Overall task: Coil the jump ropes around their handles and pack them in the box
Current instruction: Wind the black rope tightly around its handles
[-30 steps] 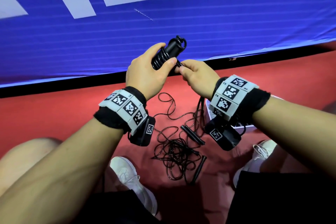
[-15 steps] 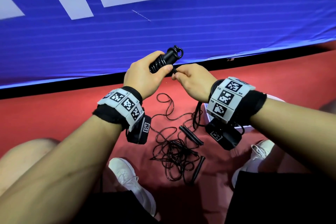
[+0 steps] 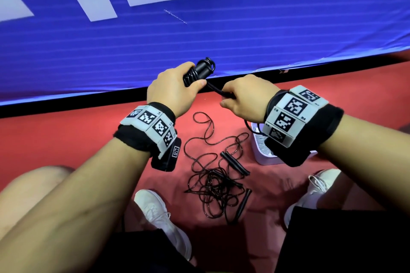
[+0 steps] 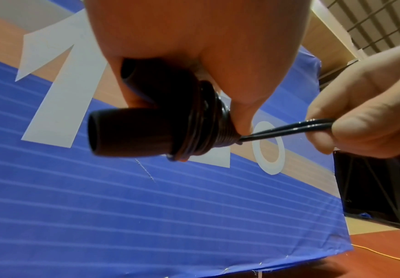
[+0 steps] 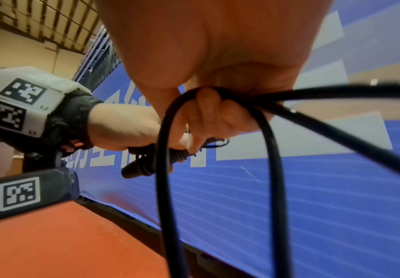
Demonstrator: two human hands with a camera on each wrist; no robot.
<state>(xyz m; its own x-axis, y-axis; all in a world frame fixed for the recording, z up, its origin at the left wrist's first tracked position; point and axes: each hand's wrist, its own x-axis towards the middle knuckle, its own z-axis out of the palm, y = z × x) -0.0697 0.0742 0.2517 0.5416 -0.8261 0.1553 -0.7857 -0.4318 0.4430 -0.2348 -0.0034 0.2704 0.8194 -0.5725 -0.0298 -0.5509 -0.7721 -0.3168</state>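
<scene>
Hands (image 3: 170,88) grip coiled handles (image 3: 198,72), rope (image 3: 216,88) taut between.

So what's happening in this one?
A person is winding a black jump rope around its handles. The left hand grips the handles and coils, while the right hand pinches the doubled rope, pulling it taut. Another jump rope lies tangled on the red floor beside a white box.
</scene>
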